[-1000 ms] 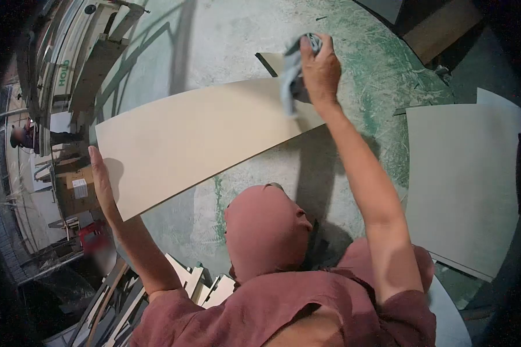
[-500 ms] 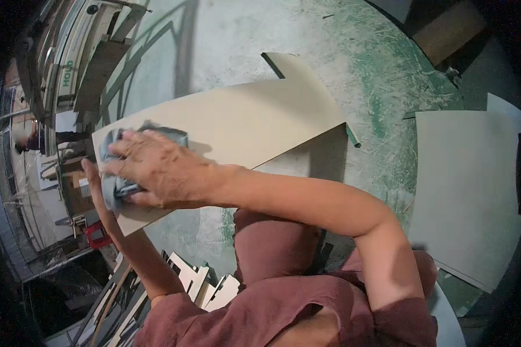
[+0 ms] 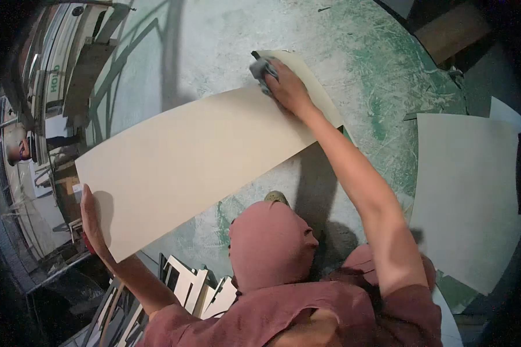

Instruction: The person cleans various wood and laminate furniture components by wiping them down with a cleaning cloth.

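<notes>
A long cream panel [image 3: 202,162] stretches across the view, with a narrower flange [image 3: 315,87] at its far right end. My right hand [image 3: 289,89] is closed on a bunched blue-grey cloth [image 3: 264,74], which lies against the flanged end near its dark corner. At the panel's near left edge, my left hand [image 3: 91,217] grips the short side. Most of its fingers are hidden by the panel.
Below left lie several cut strips [image 3: 185,283]. More pale sheets [image 3: 466,191] lie to the right on the worn green floor [image 3: 382,69]. A rack with long boards [image 3: 55,75] stands at upper left, with another person [image 3: 18,147] beyond.
My right hand has swept the cloth from the panel's left end to its far right end. The panel's left end has shifted lower, and my left hand remains at its edge.
</notes>
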Motion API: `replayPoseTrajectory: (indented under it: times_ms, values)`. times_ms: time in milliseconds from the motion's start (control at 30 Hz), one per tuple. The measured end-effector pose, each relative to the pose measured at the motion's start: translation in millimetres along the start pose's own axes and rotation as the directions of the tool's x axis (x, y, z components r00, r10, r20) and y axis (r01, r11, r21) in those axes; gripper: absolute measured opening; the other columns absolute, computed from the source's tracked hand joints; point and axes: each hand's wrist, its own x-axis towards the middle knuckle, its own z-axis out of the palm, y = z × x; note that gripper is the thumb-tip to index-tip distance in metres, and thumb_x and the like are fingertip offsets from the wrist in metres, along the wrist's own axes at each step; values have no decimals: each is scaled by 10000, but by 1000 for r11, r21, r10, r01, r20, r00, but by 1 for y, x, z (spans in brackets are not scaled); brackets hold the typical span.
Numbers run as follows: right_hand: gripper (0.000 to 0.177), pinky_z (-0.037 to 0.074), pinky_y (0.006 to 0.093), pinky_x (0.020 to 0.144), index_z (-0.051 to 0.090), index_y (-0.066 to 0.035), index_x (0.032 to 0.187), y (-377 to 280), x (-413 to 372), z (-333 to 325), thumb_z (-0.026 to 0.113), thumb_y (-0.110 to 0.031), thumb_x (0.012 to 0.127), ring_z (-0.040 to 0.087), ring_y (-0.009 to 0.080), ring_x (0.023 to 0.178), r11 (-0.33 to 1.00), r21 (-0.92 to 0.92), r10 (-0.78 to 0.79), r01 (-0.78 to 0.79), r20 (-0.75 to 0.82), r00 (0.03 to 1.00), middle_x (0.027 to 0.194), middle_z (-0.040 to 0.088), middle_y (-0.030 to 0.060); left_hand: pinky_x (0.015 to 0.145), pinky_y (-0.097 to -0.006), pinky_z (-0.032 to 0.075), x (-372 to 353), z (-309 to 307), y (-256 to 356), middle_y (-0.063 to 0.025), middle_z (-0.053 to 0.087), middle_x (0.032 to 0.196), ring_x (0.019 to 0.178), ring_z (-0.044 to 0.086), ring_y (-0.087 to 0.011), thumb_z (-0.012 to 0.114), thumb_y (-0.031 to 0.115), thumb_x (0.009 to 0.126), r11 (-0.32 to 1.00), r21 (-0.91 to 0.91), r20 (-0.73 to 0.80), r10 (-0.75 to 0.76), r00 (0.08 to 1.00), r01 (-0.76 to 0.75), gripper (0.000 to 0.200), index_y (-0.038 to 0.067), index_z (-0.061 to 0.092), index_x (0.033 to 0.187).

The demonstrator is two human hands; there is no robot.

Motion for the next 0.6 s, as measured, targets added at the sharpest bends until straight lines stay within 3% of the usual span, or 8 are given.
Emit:
replayPoseTrajectory:
  times_ms: [67, 100, 200, 233, 333, 400, 500, 600]
  values:
    - [367, 344, 382, 875, 446, -19, 1123, 10, 31, 10, 429, -226, 821, 438, 338, 1048, 998, -58, 32, -34, -34, 999, 1122, 469, 200, 827, -344, 418, -1, 14, 18, -168, 478, 1133, 995, 503, -230, 463, 270, 847, 998, -38, 36, 46, 998, -44, 428, 6, 437, 1183]
    - [359, 358, 388, 857, 459, -20, 1099, 19, 42, 13, 415, -247, 824, 451, 345, 1027, 991, -111, 74, -79, -52, 996, 1104, 482, 199, 829, -342, 417, -1, 29, 34, -168, 478, 1133, 1002, 498, -231, 470, 288, 839, 968, -187, -13, -172, 985, 166, 449, 3, 433, 1185]
    - [372, 367, 395, 874, 475, -16, 1098, 62, 55, 3, 475, -216, 785, 452, 356, 1027, 971, -123, 212, -206, 38, 976, 1103, 489, 206, 684, -286, 451, -3, 41, 39, -105, 545, 950, 827, 550, -178, 522, 276, 808, 980, -114, -204, -184, 961, 164, 379, -25, 501, 1037]
    - [343, 382, 404, 851, 496, -29, 1076, 77, 52, -4, 469, -217, 790, 465, 361, 1007, 944, -222, 260, -243, 52, 964, 1089, 497, 211, 684, -286, 451, 0, 31, 33, -105, 545, 950, 827, 550, -178, 522, 276, 808, 978, -123, -202, -188, 961, 165, 379, -25, 501, 1037]
    - [300, 393, 416, 815, 498, -6, 1025, 100, 24, -32, 474, -195, 794, 474, 378, 962, 889, -344, 344, -302, 68, 936, 1034, 511, 221, 830, -332, 415, 7, 15, 23, -166, 469, 1140, 1012, 489, -223, 525, 313, 800, 953, -168, 103, -238, 966, 253, 513, 9, 413, 1198]
    - [279, 397, 422, 800, 490, 3, 1005, 96, -3, -46, 482, -180, 794, 478, 379, 940, 890, -395, 286, -229, 93, 954, 997, 515, 223, 843, -324, 414, 4, 30, 36, -171, 458, 1152, 1016, 486, -222, 481, 292, 819, 872, -277, 37, -411, 911, 405, 488, -6, 402, 1196]
    - [246, 398, 438, 747, 465, 33, 971, 73, -58, -63, 469, -134, 791, 486, 396, 876, 881, -462, 163, -102, 96, 982, 922, 512, 241, 828, -320, 423, 6, 22, 25, -161, 471, 1122, 990, 496, -218, 478, 289, 817, 935, -186, 6, -307, 952, 302, 474, -15, 415, 1176]
    - [295, 394, 426, 784, 452, 47, 1019, 40, -113, -77, 477, -132, 786, 477, 391, 913, 834, -493, 316, -246, 62, 947, 989, 497, 236, 793, -319, 433, 14, 12, 11, -152, 487, 1079, 955, 507, -215, 500, 322, 806, 964, -122, -20, -241, 970, 237, 492, -17, 425, 1154]
